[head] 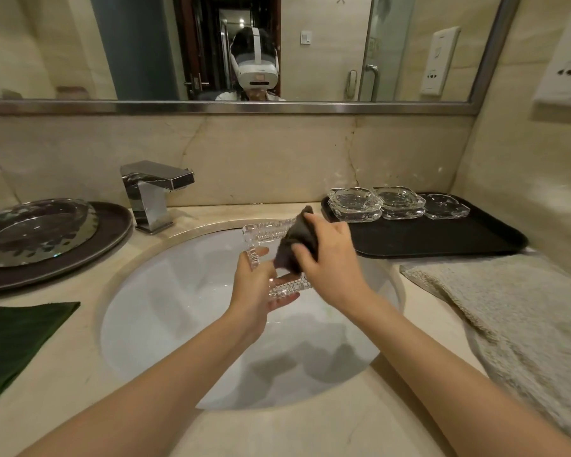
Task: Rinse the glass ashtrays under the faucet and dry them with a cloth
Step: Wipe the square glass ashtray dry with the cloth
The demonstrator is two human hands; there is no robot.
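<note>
Over the sink (152, 324), the left hand (253, 285) grips a square cut-glass ashtray (267, 232) while the right hand (327, 255) clutches a dark cloth (299, 240) inside it. Drying seems underway; next probably the black tray (442, 239) holding other ashtrays (355, 202).

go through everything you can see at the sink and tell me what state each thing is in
Faucet: no water running.
Cut-glass ashtray: held over the sink, tilted.
Dark cloth: bunched, pressed against the ashtray.
Left hand: grips the ashtray.
Right hand: grips the cloth.
Ashtrays on black tray: some stacked, upright.
Beige towel: spread on the counter.
</note>
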